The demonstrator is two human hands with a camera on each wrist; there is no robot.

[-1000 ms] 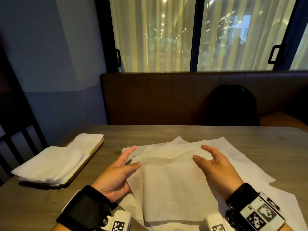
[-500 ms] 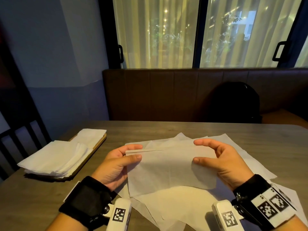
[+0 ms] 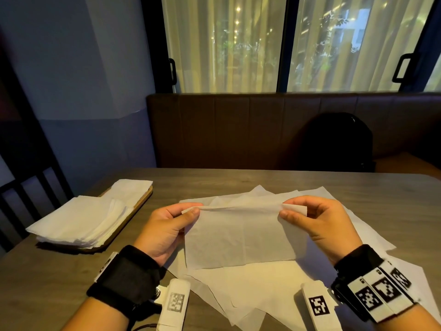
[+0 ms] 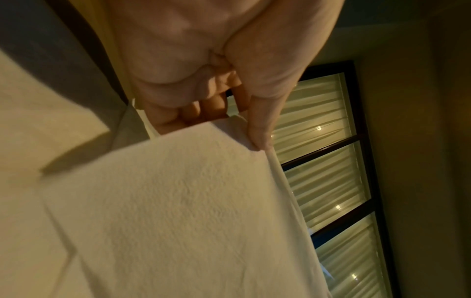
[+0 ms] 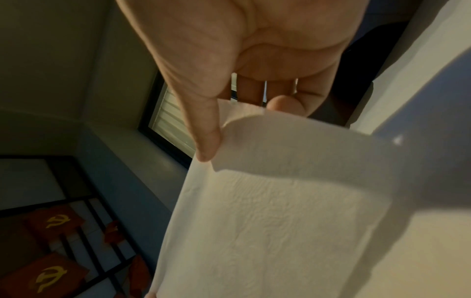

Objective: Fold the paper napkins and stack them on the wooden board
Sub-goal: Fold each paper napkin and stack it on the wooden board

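Napkin [image 3: 241, 237] doubled, pinched – both hands, lifted

Three cameras — my head and both wrists

Head looks down across the table [image 3: 238, 185]; wrist views sit close, sharing the napkin [image 3: 241, 237] — and window.

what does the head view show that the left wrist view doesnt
Only the head view shows the right hand pinching the napkin's other top corner, the folded stack on the wooden board, the loose sheets on the table, and the bench.

Only the left wrist view shows the left hand's curled fingers behind the sheet.

Both show the left hand pinching the napkin, and the curtained window.
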